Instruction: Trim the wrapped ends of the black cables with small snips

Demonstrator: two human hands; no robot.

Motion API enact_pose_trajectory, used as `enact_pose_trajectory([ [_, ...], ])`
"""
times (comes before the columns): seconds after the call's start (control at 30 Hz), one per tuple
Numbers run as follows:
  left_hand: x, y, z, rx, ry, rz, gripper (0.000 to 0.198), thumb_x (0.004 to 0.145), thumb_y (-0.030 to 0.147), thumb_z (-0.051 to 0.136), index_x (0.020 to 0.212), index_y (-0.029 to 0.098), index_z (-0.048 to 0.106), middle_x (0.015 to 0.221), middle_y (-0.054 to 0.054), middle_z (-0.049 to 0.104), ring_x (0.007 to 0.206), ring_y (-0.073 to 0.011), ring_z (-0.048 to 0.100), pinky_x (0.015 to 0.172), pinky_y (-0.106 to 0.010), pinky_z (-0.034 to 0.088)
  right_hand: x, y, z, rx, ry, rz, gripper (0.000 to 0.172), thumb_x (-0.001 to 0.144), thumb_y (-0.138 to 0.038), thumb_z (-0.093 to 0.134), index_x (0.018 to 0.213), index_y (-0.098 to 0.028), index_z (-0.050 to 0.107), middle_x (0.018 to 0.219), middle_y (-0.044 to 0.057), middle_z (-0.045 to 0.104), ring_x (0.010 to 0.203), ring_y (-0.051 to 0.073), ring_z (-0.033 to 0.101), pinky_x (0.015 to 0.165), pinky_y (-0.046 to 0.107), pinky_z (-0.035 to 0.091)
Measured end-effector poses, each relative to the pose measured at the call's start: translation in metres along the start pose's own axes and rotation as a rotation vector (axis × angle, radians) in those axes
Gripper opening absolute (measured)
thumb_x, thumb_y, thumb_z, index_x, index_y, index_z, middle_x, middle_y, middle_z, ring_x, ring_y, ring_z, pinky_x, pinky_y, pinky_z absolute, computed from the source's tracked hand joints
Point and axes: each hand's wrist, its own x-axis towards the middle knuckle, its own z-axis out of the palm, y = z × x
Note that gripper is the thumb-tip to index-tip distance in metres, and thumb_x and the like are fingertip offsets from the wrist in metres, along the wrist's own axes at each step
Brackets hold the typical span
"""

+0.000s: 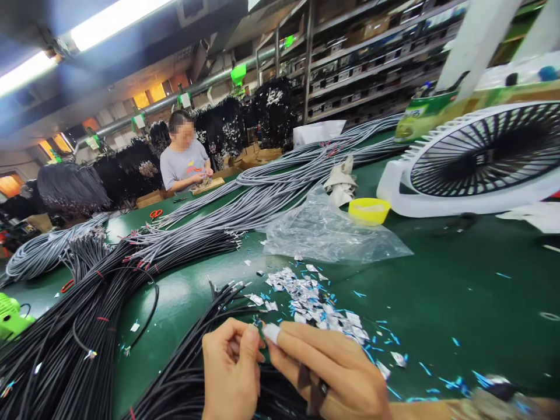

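Observation:
My left hand (231,370) and my right hand (326,367) meet at the bottom centre, fingertips pinched together over the end of a thin black cable (227,294). A white cot covers my right fingertip. What sits between the fingertips is too small to name. Bundles of black cables (74,338) lie under and left of my hands. A pile of silver foil scraps (306,297) and blue bits lies just beyond my right hand on the green table (459,291).
Grey cable bundles (262,198) run toward the back. A clear plastic bag (328,233), a yellow dish (368,210) and a white fan (481,157) stand to the right. Another person (186,160) works at the far end. Red scissors (155,213) lie near them.

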Motion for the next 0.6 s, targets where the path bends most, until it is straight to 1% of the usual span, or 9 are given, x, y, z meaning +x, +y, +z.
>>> enact_pose_trajectory([
  [0.07,0.001,0.001,0.0,-0.008,0.015,-0.005,0.059,0.066,0.073,0.054,0.058,0.015,0.047,0.043,0.008,0.033,0.032,-0.0023,0.026,0.031,-0.015,0.019,0.001,-0.001,0.0,0.029,-0.033,-0.028,0.021,0.081,-0.008,0.053,0.069,-0.023,0.06,0.053,-0.001,0.06,0.045,0.013,0.057,0.043,0.022,0.043],
  [0.13,0.001,0.0,0.0,-0.02,0.022,0.006,0.058,0.067,0.072,0.055,0.058,0.015,0.048,0.043,0.007,0.036,0.032,-0.0024,0.027,0.031,-0.015,0.021,0.004,-0.004,0.001,0.039,-0.007,0.005,0.018,0.081,-0.007,0.053,0.075,-0.022,0.06,0.056,-0.001,0.06,0.045,0.013,0.057,0.043,0.022,0.043],
  [0.2,0.002,-0.001,0.0,-0.03,0.024,0.03,0.057,0.068,0.07,0.055,0.059,0.014,0.049,0.045,0.005,0.04,0.032,-0.0027,0.03,0.032,-0.015,0.024,0.007,-0.006,0.002,0.05,0.045,0.111,0.015,0.08,-0.007,0.055,0.075,-0.021,0.058,0.056,-0.002,0.057,0.043,0.011,0.053,0.041,0.021,0.042],
  [0.27,0.001,-0.003,-0.001,-0.037,0.03,0.06,0.054,0.07,0.066,0.057,0.06,0.013,0.052,0.048,0.004,0.044,0.034,-0.0034,0.033,0.034,-0.015,0.027,0.008,-0.005,0.002,0.084,0.072,0.271,0.013,0.079,-0.011,0.057,0.07,-0.021,0.057,0.054,-0.004,0.053,0.041,0.01,0.048,0.039,0.02,0.039],
  [0.33,0.001,-0.003,-0.001,-0.048,0.051,0.087,0.05,0.072,0.062,0.059,0.061,0.013,0.055,0.049,0.004,0.044,0.037,-0.0041,0.036,0.036,-0.015,0.03,0.007,-0.003,0.002,0.139,0.046,0.428,0.017,0.08,-0.016,0.056,0.063,-0.021,0.056,0.051,-0.005,0.048,0.041,0.01,0.045,0.037,0.02,0.037],
  [0.4,0.0,-0.004,-0.001,-0.06,0.072,0.102,0.048,0.071,0.06,0.061,0.062,0.013,0.057,0.048,0.004,0.043,0.038,-0.0047,0.036,0.037,-0.015,0.032,0.006,0.0,0.001,0.2,-0.028,0.525,0.024,0.081,-0.022,0.055,0.058,-0.021,0.055,0.049,-0.005,0.045,0.042,0.011,0.043,0.037,0.02,0.036],
  [0.5,0.0,-0.004,-0.001,-0.041,0.065,0.108,0.048,0.068,0.059,0.065,0.06,0.013,0.059,0.049,0.004,0.043,0.041,-0.0058,0.037,0.039,-0.016,0.034,0.007,0.001,0.001,0.229,-0.111,0.551,0.026,0.082,-0.025,0.054,0.056,-0.02,0.055,0.05,-0.005,0.042,0.042,0.011,0.041,0.038,0.021,0.034],
  [0.6,0.001,-0.005,-0.002,-0.004,0.067,0.098,0.048,0.066,0.06,0.066,0.062,0.012,0.062,0.051,0.003,0.044,0.045,-0.0063,0.036,0.041,-0.016,0.033,0.011,-0.001,0.001,0.197,-0.099,0.488,0.025,0.083,-0.023,0.052,0.059,-0.02,0.058,0.05,-0.004,0.046,0.043,0.012,0.043,0.038,0.021,0.036],
])
